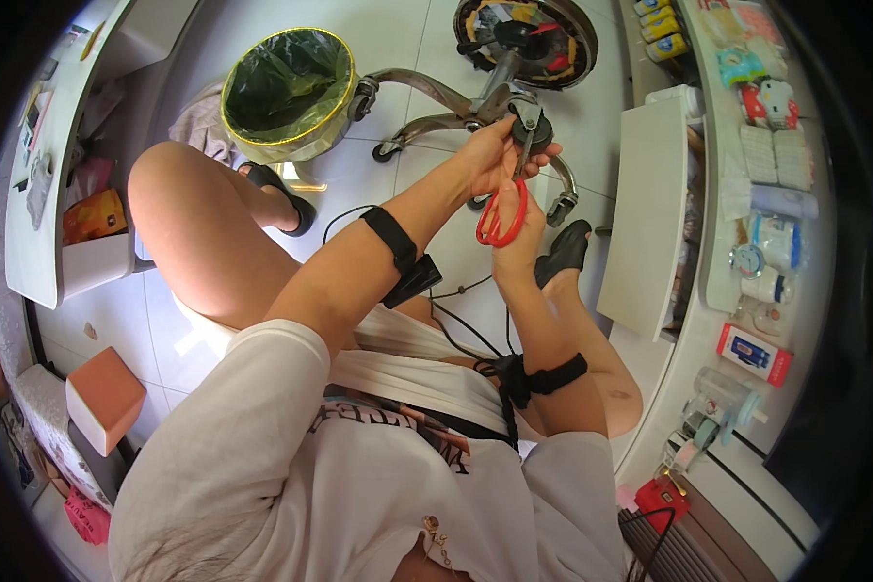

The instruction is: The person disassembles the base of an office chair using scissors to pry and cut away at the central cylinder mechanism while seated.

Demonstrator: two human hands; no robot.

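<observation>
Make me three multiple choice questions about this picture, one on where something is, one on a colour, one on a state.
1. Where does the bin stand?
A. On the floor by the person's left knee
B. On the right-hand shelf
C. On the chair base

2. What colour are the scissors' handles?
A. Blue
B. Red
C. Black

3. What is the left hand doing?
A. Resting on the knee
B. Hanging free
C. Gripping the chair's caster

Answers: 1 A, it stands on the tiles beside that knee. 2 B, the loops around the right hand show red. 3 C, its fingers wrap the wheel.
</observation>
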